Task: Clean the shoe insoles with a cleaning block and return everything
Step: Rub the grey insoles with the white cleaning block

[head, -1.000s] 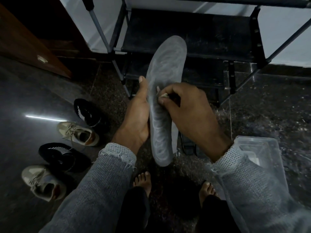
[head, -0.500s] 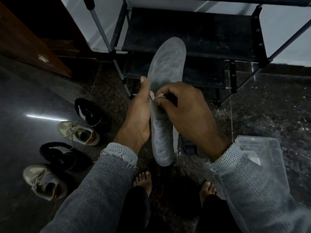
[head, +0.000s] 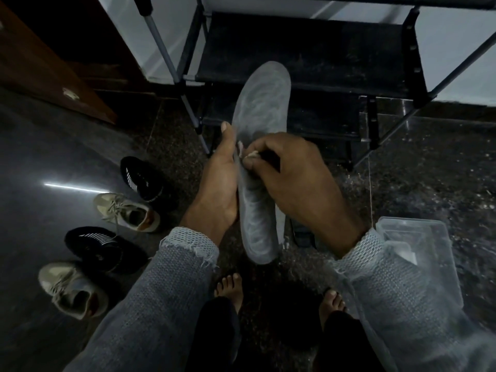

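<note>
While four shoes [head: 126, 210] lie on the floor at left, the left hand [head: 218, 189] holds the grey insole [head: 259, 162] upright at centre; the right hand [head: 292, 173] pinches a pale cleaning block [head: 252, 154] against it, beside a clear box [head: 418, 237].

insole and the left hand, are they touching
Touching. The head view shows the left hand lying along the insole's left edge, thumb against it, with no gap between them, while the right hand presses a small pale cleaning block onto it.
</note>
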